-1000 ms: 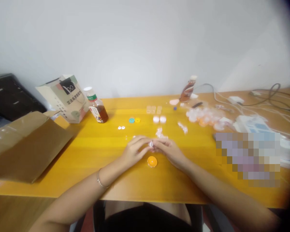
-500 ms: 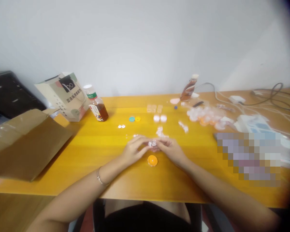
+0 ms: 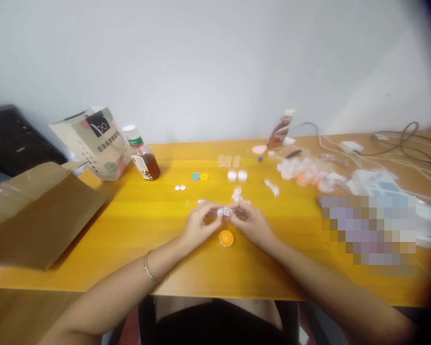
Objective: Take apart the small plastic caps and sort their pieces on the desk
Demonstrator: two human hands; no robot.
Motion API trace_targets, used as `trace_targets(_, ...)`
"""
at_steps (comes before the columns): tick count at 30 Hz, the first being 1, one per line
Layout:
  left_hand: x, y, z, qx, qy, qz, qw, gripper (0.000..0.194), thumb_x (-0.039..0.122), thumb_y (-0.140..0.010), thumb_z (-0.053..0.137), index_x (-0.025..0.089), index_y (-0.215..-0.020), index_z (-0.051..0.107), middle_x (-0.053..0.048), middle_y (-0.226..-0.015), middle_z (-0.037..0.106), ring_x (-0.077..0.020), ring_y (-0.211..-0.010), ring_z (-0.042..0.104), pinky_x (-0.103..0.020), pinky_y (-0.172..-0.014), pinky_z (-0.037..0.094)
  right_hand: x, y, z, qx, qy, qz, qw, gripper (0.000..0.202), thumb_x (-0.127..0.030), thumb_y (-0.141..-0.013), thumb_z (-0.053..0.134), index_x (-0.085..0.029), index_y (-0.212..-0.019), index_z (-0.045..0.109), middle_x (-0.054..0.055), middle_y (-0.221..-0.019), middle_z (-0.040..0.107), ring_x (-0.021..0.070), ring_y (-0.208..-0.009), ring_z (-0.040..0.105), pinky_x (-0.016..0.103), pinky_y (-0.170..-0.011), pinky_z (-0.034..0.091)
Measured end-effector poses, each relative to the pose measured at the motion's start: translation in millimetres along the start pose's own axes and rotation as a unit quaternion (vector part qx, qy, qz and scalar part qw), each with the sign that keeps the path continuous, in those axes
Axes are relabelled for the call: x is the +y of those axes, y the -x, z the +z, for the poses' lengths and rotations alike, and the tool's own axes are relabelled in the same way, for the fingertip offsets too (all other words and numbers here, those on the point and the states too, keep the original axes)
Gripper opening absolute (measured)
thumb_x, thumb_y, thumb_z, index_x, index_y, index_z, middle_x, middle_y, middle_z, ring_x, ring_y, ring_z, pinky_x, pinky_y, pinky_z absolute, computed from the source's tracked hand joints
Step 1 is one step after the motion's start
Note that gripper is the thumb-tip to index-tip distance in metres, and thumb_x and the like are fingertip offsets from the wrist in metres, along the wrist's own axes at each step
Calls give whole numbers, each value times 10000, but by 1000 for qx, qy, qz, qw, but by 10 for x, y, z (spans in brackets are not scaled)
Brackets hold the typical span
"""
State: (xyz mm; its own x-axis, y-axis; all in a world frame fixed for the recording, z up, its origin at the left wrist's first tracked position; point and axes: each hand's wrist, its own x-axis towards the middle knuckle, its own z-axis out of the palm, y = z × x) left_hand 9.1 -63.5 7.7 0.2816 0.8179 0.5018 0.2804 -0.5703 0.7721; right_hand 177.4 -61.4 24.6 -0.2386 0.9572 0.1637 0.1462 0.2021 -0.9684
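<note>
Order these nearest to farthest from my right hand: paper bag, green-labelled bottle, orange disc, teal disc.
1. Orange disc, centre front.
2. Teal disc, beyond the left hand.
3. Green-labelled bottle, farther left.
4. Paper bag, farthest left of these.

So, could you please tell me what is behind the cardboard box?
Behind the cardboard box are a printed paper bag and, farther left, a black object. The box hides whatever lies close behind it.
</note>
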Motion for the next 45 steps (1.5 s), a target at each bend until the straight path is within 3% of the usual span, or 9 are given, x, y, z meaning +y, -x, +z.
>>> trace_targets(5,55,33,34,1,-44,-4,999,118,176,-791,538,154,-895,588,-29,-777,560,-113,-695,548,-228,-643,491,23,13,25,18,68,-38,997,89,-269,-749,567,-186,-720,578,4,-683,645,138,-648,607,274,-644,495)
trace_targets(13,4,23,41,5,-9,-13,1000,70,170,-776,548,153,-836,580,-28,-781,552,-109,-686,546,-219,-635,479,21,-47,15,-26,-26,43,998,196,-344,-762,566,-178,-673,513,-18,-601,601,95,-552,560,240,-592,478)
trace_targets(18,16,27,52,11,-13,-21,1000,70,152,-755,559,153,-820,583,-17,-752,553,-101,-661,539,-207,-619,466,12,-33,36,-22,13,25,999,190,-337,-777,541,-181,-677,499,-8,-617,606,101,-553,561,238,-575,468)
trace_targets(24,7,-7,-16,62,-16,-33,997,58,171,-762,559,150,-813,574,-4,-716,542,-92,-635,526,-203,-616,462,41,-38,-98,60,172,-90,979,150,-311,-781,527,-191,-690,537,2,-632,606,129,-587,564,253,-591,465)
trace_targets(30,-8,-38,-87,61,-27,-12,998,135,182,-790,538,151,-904,602,-22,-761,553,-105,-680,543,-220,-647,469,72,-249,-483,176,160,-66,969,184,-348,-770,539,-177,-750,602,43,-746,675,162,-672,621,280,-635,500)
trace_targets(33,0,-40,-83,53,-44,15,998,177,188,-814,518,164,-963,611,-30,-791,565,-112,-713,540,-234,-678,456,120,-333,-587,170,195,-41,965,155,-304,-748,548,-175,-742,633,55,-794,689,172,-724,631,293,-689,501)
trace_targets(37,16,-41,-80,49,-61,27,997,196,204,-850,475,182,-999,600,-38,-843,559,-123,-761,530,-258,-729,442,252,-406,-631,141,236,-8,961,106,-241,-717,553,-170,-729,632,43,-721,680,155,-659,620,281,-639,501)
trace_targets(45,79,-16,-83,48,-75,4,996,202,196,-900,379,207,-1026,537,-52,-941,485,-160,-924,484,-324,-871,404,372,-486,-623,129,259,-7,957,76,-235,-675,580,-176,-628,588,18,-607,634,136,-550,564,270,-564,474)
